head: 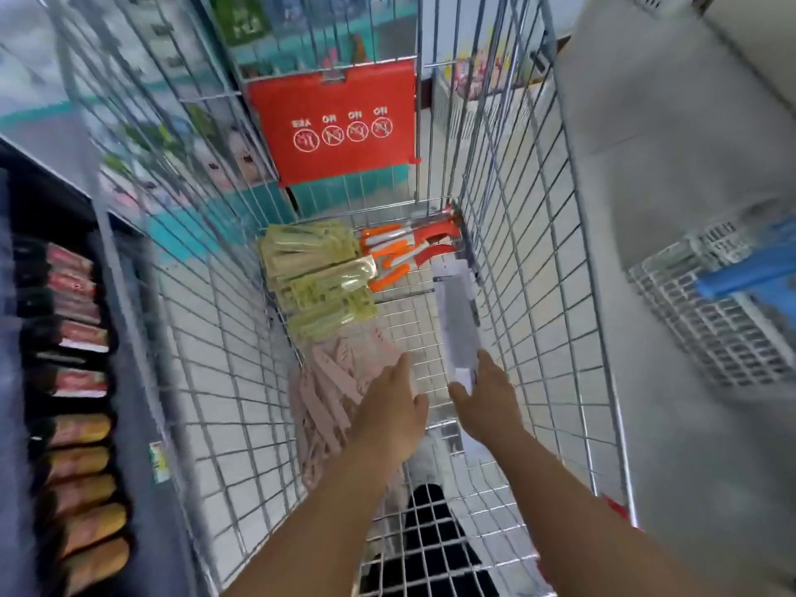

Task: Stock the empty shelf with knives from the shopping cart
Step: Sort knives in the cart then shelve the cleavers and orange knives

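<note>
**Knives in the cart, both hands reaching in**

Knives, packs of them, lie on the floor of the silver wire shopping cart [508,260], and the cart is our landmark here. Against its far end sits a cluster of orange- and red-handled knives [405,252], handles fanned out. Just left of those, along the cart's left wall, a heap of pale yellow-green packaged knives [318,277], and nearer the person on that same side, a pile of pale pink packaged knives [331,381]. Along the cart's right wall lies a long grey-white packaged knife [457,321], lengthwise down the basket.

Both bare arms are down inside the cart. The right hand [486,402] is on the near end of that grey-white pack, fingers curled about it, thumb tucked under the white end; the picture is blurred, so how firm the grip is I cannot tell. The left hand [390,407] sits just beside it, over the edge of the pink pile, fingers loosely extended and holding nothing.

At the cart's far end hangs a red plastic child-seat flap [336,127] with white warning symbols. Left of the cart, outside the wire, a dark shelf [125,381] carries rows of red and yellow packets [77,381]. Right of the cart stands a grey wall, with a blue-handled wire basket [723,312] beyond it.
</note>
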A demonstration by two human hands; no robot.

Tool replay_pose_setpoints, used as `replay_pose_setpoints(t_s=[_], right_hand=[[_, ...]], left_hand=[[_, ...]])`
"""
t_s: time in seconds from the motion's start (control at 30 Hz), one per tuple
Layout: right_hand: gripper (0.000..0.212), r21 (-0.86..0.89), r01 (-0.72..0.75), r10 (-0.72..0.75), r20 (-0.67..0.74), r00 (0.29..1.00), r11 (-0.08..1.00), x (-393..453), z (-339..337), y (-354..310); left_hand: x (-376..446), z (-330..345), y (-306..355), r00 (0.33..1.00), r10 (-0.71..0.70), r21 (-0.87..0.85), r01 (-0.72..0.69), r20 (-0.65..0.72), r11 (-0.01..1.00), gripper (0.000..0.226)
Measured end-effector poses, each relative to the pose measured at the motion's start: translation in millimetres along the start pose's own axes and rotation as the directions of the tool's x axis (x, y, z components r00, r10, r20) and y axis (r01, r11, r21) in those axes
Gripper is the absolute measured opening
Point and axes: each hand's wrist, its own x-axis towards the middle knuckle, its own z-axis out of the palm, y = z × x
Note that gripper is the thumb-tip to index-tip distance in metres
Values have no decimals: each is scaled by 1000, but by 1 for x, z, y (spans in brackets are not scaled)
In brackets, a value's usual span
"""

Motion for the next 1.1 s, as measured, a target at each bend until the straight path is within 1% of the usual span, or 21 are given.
replay_pose_setpoints(t_s=[0.1,0.17,0.23,0.37,0.47,0.53,0.6,0.67,0.77,0.8,0.9,0.97,1.03,1.1], right_hand=[[71,-46,-66,68,45,997,997,25,15,15],[68,-76,-87,91,49,995,993,37,25,25],[67,-147,-66,72,36,997,987,46,37,34],[74,-304,-64,55,-38,998,951,53,52,38],[76,-398,-56,53,-18,998,916,56,56,34],[79,-414,-48,51,-3,999,909,57,52,32],[77,-350,-48,49,-6,999,936,56,45,31],[76,-210,-76,76,-6,997,975,54,39,32],[75,-17,-115,115,-34,993,993,51,40,35],[71,29,-97,98,-49,994,995,47,42,35],[59,154,-46,57,-63,996,987,27,44,29],[61,230,-24,37,-51,998,973,15,47,26],[60,300,21,-11,-35,999,954,10,47,19],[56,354,80,-71,-37,997,932,11,47,6]], left_hand=[[25,24,-8,997,-15,-16,16,78,1000,63],[39,38,-12,991,-39,-54,46,124,997,64],[50,49,-15,986,-69,-87,83,149,993,64],[66,65,-17,978,-84,-147,113,193,983,64],[76,71,-16,968,-101,-201,149,231,968,61],[79,73,-13,961,-118,-245,181,252,953,58],[81,74,-10,958,-118,-270,189,260,944,53],[83,76,-9,958,-123,-298,201,260,933,50],[82,77,-7,953,-176,-370,261,248,892,52],[82,79,-6,953,-194,-383,273,233,882,48],[72,76,-4,953,-268,-430,303,143,850,24],[64,72,-8,944,-319,-472,320,86,821,12],[56,63,-8,940,-340,-519,310,40,797,16],[52,50,-5,942,-336,-583,275,3,765,28]])
